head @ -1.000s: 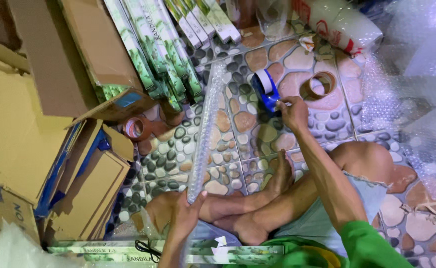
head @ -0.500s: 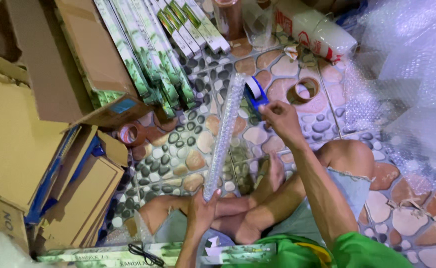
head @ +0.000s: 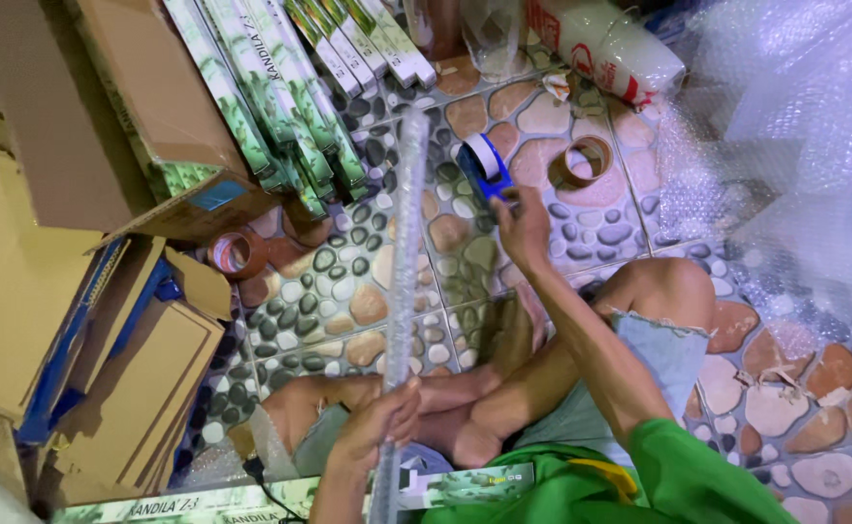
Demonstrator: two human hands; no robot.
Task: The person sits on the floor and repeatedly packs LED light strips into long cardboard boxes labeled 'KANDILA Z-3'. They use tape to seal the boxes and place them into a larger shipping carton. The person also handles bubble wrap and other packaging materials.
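A person sits cross-legged on a pebble-patterned tile floor (head: 348, 301), seen from above. Nearest the camera, a long green-printed box (head: 251, 497) lies across the lap, just below the bubble-wrapped tube (head: 401, 291), a long thin package that rises steeply from the lap toward the stacked boxes. The left hand (head: 372, 432) is closed around the tube's lower end, holding it up alone. Beyond the tube's middle and to its right, the right hand (head: 521, 225) stretches out with fingers curled about the handle end of a blue tape dispenser (head: 482, 167) resting on the floor; how firm that hold is cannot be told. A brown tape roll (head: 588, 160) lies just right of the dispenser, another tape roll (head: 238, 252) left of the tube beside flattened cardboard cartons (head: 77, 320). Farthest off, past the tube's upper tip, long green-and-white boxes (head: 280, 87) lean in a row; loose bubble wrap (head: 794, 146) fills the right side.

Held at one end only, the tube could tip sideways into the stacked boxes, and its wrap could slip loose while the other hand is busy with the dispenser.
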